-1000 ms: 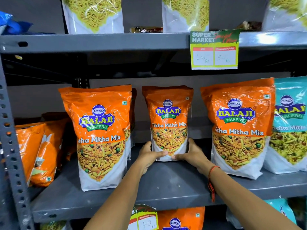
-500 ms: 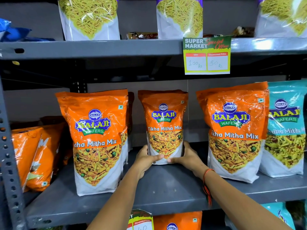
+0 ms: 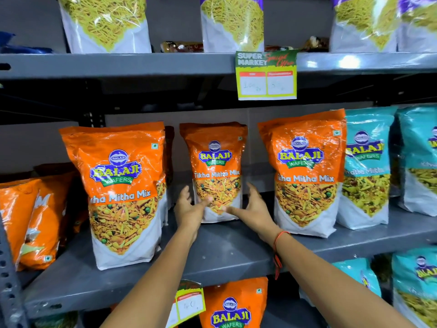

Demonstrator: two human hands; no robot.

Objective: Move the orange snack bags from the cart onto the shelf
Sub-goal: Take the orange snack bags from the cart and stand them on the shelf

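Note:
An orange snack bag (image 3: 216, 159) stands upright at the back middle of the grey shelf (image 3: 227, 252). My left hand (image 3: 189, 209) and my right hand (image 3: 253, 209) hover just in front of its lower part with fingers spread, blurred, holding nothing. A larger orange bag (image 3: 120, 190) stands left of it near the front. Another orange bag (image 3: 305, 171) stands to its right. More orange bags (image 3: 30, 221) lean at the far left. The cart is out of view.
Teal snack bags (image 3: 366, 166) stand at the right end of the same shelf. Yellow noodle-snack bags (image 3: 231, 22) line the shelf above, where a price tag (image 3: 266, 75) hangs. An orange bag (image 3: 233, 304) and teal bags sit on the shelf below. A perforated upright (image 3: 9, 280) stands at left.
Both hands have let go of the middle orange bag and drawn back slightly with fingers spread. The bag stays standing on the shelf. The view has shifted upward and rightward.

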